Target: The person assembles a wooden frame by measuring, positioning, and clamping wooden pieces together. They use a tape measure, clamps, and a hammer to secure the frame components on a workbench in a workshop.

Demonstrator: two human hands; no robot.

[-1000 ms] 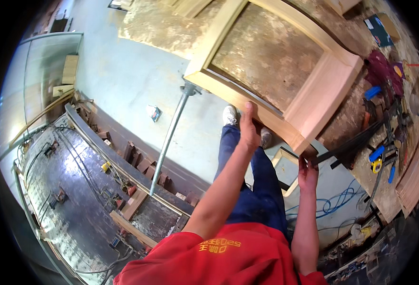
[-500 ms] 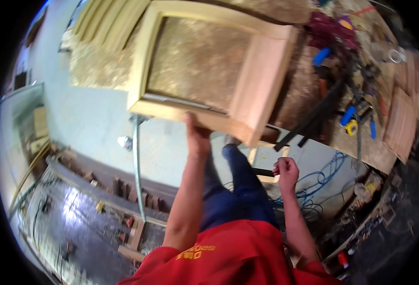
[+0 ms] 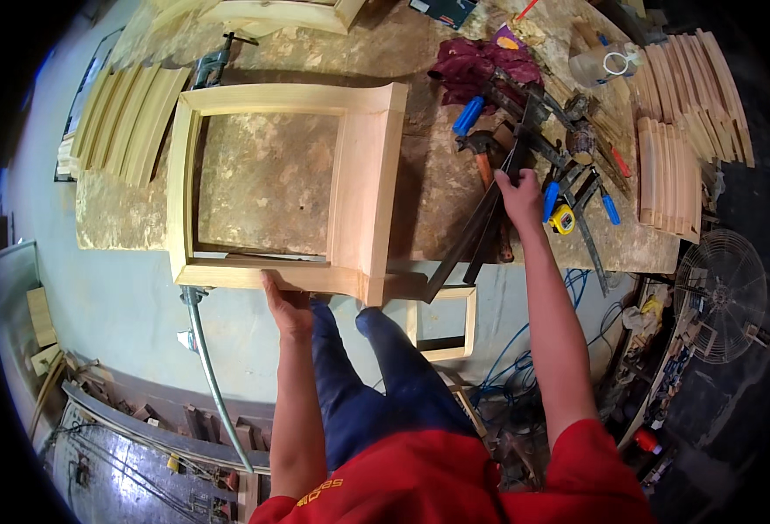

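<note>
My left hand (image 3: 287, 306) grips the near rail of a pale wooden frame (image 3: 369, 192), thumb on top and fingers underneath. The frame lies at the workbench's near edge, partly jutting over it; its right-hand member is wide and curved. My right hand (image 3: 522, 199) is closed, its fingertips pinched at a long dark metal strip (image 3: 462, 253) lying among tools to the right. Under that hand the exact grip is partly hidden. Close by are a hammer (image 3: 483, 166), a yellow tape measure (image 3: 562, 219) and blue-handled clamps (image 3: 610, 208).
The stained workbench (image 3: 267, 183) carries curved wooden strips (image 3: 131, 122) at left and more stacked pieces (image 3: 671, 179) at right. A bar clamp (image 3: 213, 63) is fixed beyond the frame. Below are a smaller wooden frame (image 3: 446, 354), blue hose (image 3: 514, 358) and a fan (image 3: 721, 293).
The wooden frame, tilted and raised before, now sits squarer on the bench, my left hand still holding it. My right hand has gone from beside my body out to the dark strip.
</note>
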